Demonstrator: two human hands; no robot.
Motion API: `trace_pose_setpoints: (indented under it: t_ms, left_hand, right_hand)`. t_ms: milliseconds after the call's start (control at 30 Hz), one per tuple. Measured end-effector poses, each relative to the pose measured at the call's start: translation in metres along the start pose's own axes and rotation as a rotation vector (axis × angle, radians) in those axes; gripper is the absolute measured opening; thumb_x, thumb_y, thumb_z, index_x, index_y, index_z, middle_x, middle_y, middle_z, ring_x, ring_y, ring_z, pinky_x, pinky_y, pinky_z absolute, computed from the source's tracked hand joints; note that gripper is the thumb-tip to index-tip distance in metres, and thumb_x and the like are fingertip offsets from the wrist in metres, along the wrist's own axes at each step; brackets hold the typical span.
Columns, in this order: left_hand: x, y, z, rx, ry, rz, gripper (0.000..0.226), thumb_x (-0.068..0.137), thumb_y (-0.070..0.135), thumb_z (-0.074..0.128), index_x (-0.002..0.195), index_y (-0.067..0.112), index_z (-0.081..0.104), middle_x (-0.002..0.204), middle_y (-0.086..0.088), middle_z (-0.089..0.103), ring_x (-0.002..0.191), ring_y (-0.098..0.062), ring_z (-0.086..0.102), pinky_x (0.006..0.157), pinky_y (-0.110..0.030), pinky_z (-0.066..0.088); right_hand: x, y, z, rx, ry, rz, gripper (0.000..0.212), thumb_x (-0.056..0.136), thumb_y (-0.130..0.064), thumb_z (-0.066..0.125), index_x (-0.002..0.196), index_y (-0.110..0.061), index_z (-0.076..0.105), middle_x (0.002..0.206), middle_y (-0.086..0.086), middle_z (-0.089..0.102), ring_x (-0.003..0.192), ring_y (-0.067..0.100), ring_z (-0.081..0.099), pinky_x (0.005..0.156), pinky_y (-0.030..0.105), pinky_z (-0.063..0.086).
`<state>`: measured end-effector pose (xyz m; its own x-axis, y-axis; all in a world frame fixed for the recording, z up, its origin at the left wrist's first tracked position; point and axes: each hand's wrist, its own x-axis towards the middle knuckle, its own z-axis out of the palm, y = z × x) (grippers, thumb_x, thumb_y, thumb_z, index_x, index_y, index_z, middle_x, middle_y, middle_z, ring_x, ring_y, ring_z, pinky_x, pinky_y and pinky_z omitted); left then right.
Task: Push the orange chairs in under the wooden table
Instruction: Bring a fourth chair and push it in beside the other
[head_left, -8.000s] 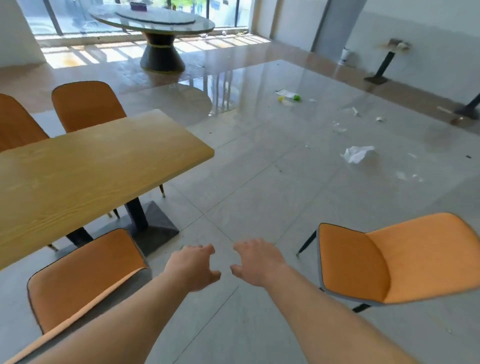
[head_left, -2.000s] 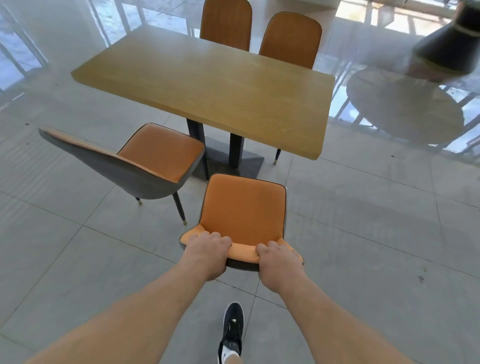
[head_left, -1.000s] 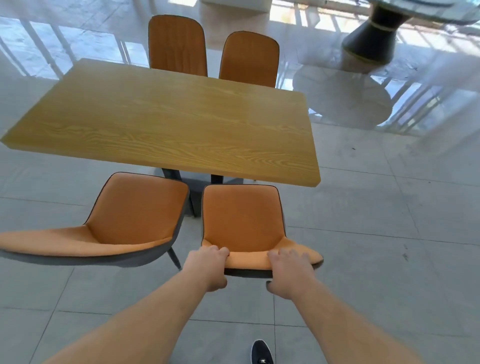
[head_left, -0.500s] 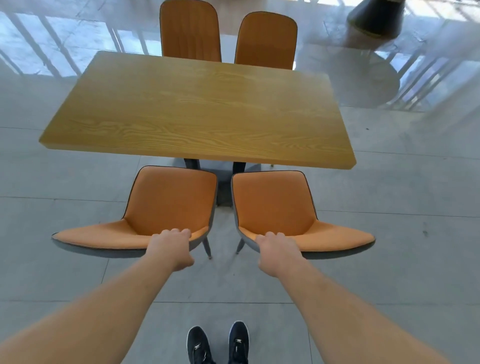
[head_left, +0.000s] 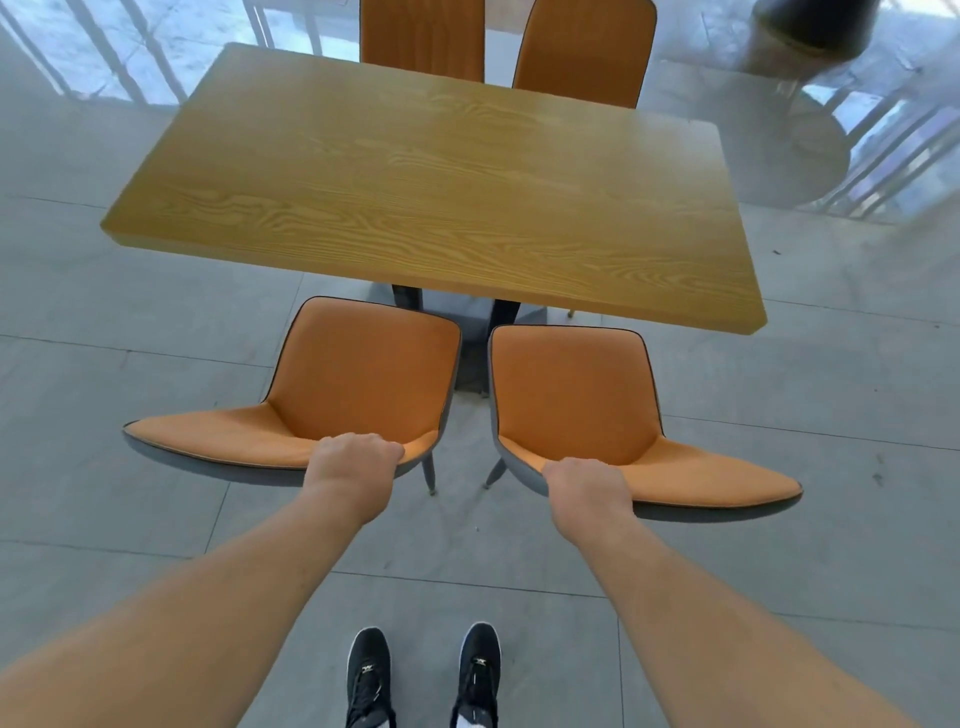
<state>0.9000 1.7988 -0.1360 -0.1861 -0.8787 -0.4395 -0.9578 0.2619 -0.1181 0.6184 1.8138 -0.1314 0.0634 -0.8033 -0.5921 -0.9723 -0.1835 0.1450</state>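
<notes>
Head view looks down over both my arms: my left hand (head_left: 358, 460) curls its fingers over the top edge of the left chair (head_left: 363, 374) back, and my right hand (head_left: 584, 483) grips the back of the right chair (head_left: 571, 389) the same way, so each hand is clenched on its own chair. Both chairs stand side by side with a narrow gap between them, seats facing away from me, their front edges just at the near edge of the wooden table (head_left: 441, 182), with nearly all of each seat out in the open. What matters for the push is that the table lies straight ahead of both grips, its long side running across me, so I judge both chairs must go forward together, away from my shoes (head_left: 369, 675). Its dark legs (head_left: 501, 314) stand just beyond the gap, closer to my right-hand chair, so that inner corner may catch first
</notes>
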Motion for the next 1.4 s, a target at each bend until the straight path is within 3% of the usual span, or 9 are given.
trace_pose_setpoints:
  t_ms: [133,233,333,433,600,700,833,1067,1400]
  left_hand:
    - [0.001,0.0,-0.002,-0.01,-0.01,0.053,0.028,0.104,0.011,0.05,0.116,0.03,0.066,0.098,0.005,0.067,0.082,-0.019,0.062,0.067,-0.032,0.047]
    - [0.001,0.001,-0.003,-0.032,-0.014,0.07,0.026,0.103,0.011,0.052,0.116,0.029,0.065,0.097,0.004,0.066,0.082,-0.019,0.063,0.069,-0.032,0.051]
    - [0.001,0.0,-0.002,-0.04,-0.01,0.076,0.025,0.102,0.01,0.052,0.115,0.028,0.064,0.094,0.004,0.064,0.081,-0.019,0.061,0.072,-0.032,0.053]
    - [0.0,-0.002,-0.001,-0.062,0.004,0.092,0.023,0.102,0.012,0.052,0.115,0.028,0.062,0.095,0.004,0.064,0.08,-0.019,0.06,0.072,-0.033,0.052]
    - [-0.005,-0.021,-0.002,-0.191,0.015,0.173,0.015,0.102,0.025,0.057,0.116,0.029,0.061,0.097,0.008,0.065,0.082,-0.015,0.062,0.076,-0.033,0.059]
    - [-0.013,-0.035,0.002,-0.181,0.053,0.175,0.016,0.101,0.031,0.06,0.116,0.033,0.062,0.099,0.011,0.066,0.082,-0.013,0.063,0.075,-0.031,0.059]
    - [-0.01,-0.031,0.002,-0.187,0.08,0.178,0.014,0.102,0.025,0.056,0.11,0.033,0.064,0.093,0.012,0.065,0.078,-0.013,0.062,0.072,-0.031,0.058]
    - [-0.01,-0.012,-0.004,-0.202,0.075,0.224,0.015,0.102,0.024,0.052,0.105,0.03,0.065,0.09,0.01,0.065,0.077,-0.013,0.063,0.072,-0.031,0.06]
    - [-0.007,-0.012,-0.002,-0.178,0.092,0.236,0.016,0.1,0.03,0.049,0.099,0.03,0.065,0.084,0.012,0.063,0.071,-0.012,0.062,0.069,-0.03,0.06]
  right_hand:
    - [0.013,-0.029,-0.017,-0.049,0.007,-0.106,0.016,0.097,-0.004,0.057,0.103,-0.017,0.063,0.087,-0.001,0.06,0.075,0.022,0.057,0.067,0.035,0.053]
    - [0.013,-0.063,-0.025,-0.109,0.007,-0.209,0.015,0.097,-0.006,0.054,0.086,-0.016,0.054,0.101,0.006,0.07,0.077,0.025,0.061,0.064,0.036,0.047]
    - [0.005,-0.084,-0.019,-0.121,-0.018,-0.252,0.014,0.098,-0.005,0.054,0.103,-0.012,0.066,0.105,0.008,0.07,0.091,0.028,0.069,0.066,0.036,0.049]
    - [0.001,-0.089,-0.02,-0.057,-0.072,-0.26,0.02,0.098,-0.004,0.054,0.114,-0.011,0.064,0.109,0.009,0.068,0.094,0.029,0.067,0.069,0.038,0.049]
    - [-0.014,-0.07,-0.023,0.17,-0.059,-0.264,0.018,0.094,-0.012,0.055,0.108,-0.023,0.051,0.098,0.002,0.058,0.087,0.027,0.058,0.067,0.041,0.05]
    - [-0.027,-0.059,-0.007,0.146,0.049,-0.192,0.021,0.09,-0.011,0.055,0.104,-0.026,0.049,0.094,0.001,0.061,0.08,0.028,0.059,0.063,0.04,0.05]
    - [-0.02,-0.063,-0.002,0.161,0.12,-0.169,0.021,0.09,-0.005,0.053,0.087,-0.026,0.05,0.073,-0.005,0.048,0.067,0.021,0.053,0.056,0.036,0.044]
    - [-0.004,-0.059,-0.021,0.135,0.11,-0.203,0.016,0.095,-0.007,0.055,0.094,-0.022,0.06,0.082,-0.002,0.059,0.069,0.019,0.058,0.056,0.032,0.046]
    - [-0.01,-0.053,-0.017,0.089,0.041,-0.303,0.012,0.1,-0.01,0.052,0.097,-0.021,0.055,0.092,-0.001,0.06,0.078,0.022,0.059,0.065,0.035,0.05]
